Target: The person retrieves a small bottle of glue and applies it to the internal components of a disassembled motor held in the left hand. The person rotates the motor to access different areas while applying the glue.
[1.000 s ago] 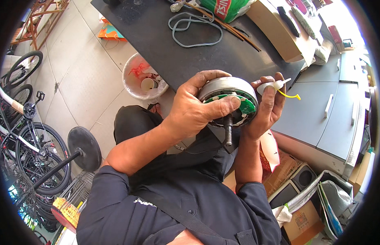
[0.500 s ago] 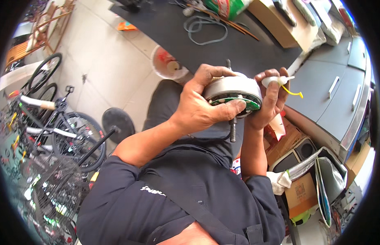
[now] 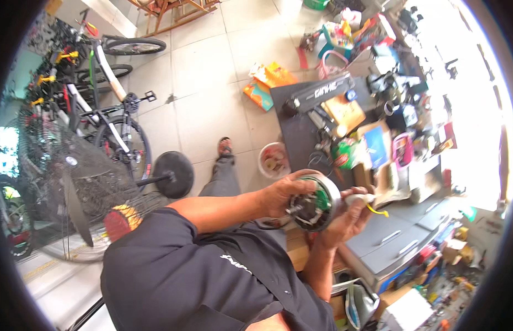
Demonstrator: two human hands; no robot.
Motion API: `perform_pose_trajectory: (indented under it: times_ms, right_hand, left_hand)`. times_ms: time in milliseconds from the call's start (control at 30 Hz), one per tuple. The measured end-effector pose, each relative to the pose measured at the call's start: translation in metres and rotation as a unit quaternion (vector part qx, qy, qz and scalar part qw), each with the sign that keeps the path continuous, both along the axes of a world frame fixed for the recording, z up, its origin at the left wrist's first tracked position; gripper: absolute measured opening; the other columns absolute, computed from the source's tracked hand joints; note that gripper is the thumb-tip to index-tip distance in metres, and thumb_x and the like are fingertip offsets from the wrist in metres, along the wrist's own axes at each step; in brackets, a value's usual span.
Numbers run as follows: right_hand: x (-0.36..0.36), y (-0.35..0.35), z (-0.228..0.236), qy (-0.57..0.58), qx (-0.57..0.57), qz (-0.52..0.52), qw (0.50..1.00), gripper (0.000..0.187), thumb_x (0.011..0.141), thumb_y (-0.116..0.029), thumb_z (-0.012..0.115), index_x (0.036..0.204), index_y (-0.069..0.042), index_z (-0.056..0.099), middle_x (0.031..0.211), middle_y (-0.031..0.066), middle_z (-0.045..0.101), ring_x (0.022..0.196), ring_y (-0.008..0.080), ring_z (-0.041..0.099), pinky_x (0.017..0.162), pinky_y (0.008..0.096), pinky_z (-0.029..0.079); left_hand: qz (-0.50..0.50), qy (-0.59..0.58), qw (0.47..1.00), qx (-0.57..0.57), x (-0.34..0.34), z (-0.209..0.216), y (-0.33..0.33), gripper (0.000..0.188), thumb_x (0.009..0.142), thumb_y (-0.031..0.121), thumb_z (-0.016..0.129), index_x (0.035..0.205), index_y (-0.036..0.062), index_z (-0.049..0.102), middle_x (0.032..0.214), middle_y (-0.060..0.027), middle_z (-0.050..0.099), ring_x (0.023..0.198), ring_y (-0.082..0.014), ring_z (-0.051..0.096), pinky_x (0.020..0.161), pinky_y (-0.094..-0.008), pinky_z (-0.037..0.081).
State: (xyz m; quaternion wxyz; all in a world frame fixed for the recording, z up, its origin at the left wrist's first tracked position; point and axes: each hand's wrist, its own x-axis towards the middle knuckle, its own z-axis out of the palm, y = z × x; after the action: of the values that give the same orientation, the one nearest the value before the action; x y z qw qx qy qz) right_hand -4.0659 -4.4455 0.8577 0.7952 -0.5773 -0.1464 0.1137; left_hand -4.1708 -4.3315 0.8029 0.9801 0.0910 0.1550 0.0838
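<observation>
My left hand [image 3: 286,193] is closed on the rim of a hub motor [image 3: 310,214], thumb across its open face. The motor is a round drum with a silvery metal rim, a dark inside, a green circuit board and an axle stub sticking out. Its open face is tilted up toward me. Close beside the motor's right rim, my right hand [image 3: 343,225] is closed around a small white squeeze bottle [image 3: 360,198] with a thin nozzle and a yellow cap hanging on a strap. Whether the right hand also touches the motor is hidden.
A dark workbench [image 3: 292,129] crowded with tools, boxes and bags stands ahead to the right, with grey drawer cabinets [image 3: 386,234] nearer. A white bucket [image 3: 273,160] sits by its corner. Bicycles [image 3: 121,118], a round black stool [image 3: 173,174] and a fan [image 3: 74,182] are at left.
My view has swung, showing more of the bench and floor. The motor has been turned from side-on so its open face shows. Both hands keep their holds.
</observation>
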Motion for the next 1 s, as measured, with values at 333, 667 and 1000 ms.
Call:
perform_pose_trajectory:
  times_ms: [333, 667, 1000]
  right_hand:
    - [-0.023, 0.294, 0.062, 0.004, 0.101, 0.201, 0.974, 0.044, 0.103, -0.013, 0.061, 0.143, -0.001, 0.049, 0.116, 0.0149, 0.063, 0.099, 0.0196, 0.059, 0.089, 0.0342, 0.049]
    - [0.006, 0.509, 0.090, 0.105, 0.192, 0.284, 0.934, 0.052, 0.107, -0.012, 0.058, 0.156, -0.007, 0.041, 0.122, 0.0155, 0.066, 0.087, 0.0196, 0.065, 0.079, 0.0349, 0.053]
    - [0.086, 0.770, 0.093, 0.064, 0.157, 0.275, 0.946, 0.041, 0.103, -0.011, 0.063, 0.141, -0.005, 0.051, 0.117, 0.0231, 0.071, 0.087, 0.0250, 0.073, 0.077, 0.0374, 0.057]
  left_hand:
    - [0.135, -0.038, 0.990, 0.019, -0.090, 0.034, 0.287, 0.060, 0.094, 0.036, 0.075, 0.142, 0.0089, 0.051, 0.129, -0.0142, 0.067, 0.115, -0.0290, 0.071, 0.099, -0.0462, 0.061]
    - [0.344, -0.002, 0.938, 0.041, -0.166, 0.046, 0.503, 0.066, 0.088, 0.049, 0.076, 0.140, 0.0109, 0.062, 0.141, -0.0152, 0.063, 0.126, -0.0412, 0.062, 0.106, -0.0685, 0.046]
    - [0.417, 0.046, 0.904, 0.082, -0.183, 0.095, 0.742, 0.069, 0.078, 0.052, 0.082, 0.133, 0.0141, 0.068, 0.131, -0.0103, 0.069, 0.118, -0.0361, 0.066, 0.102, -0.0704, 0.047]
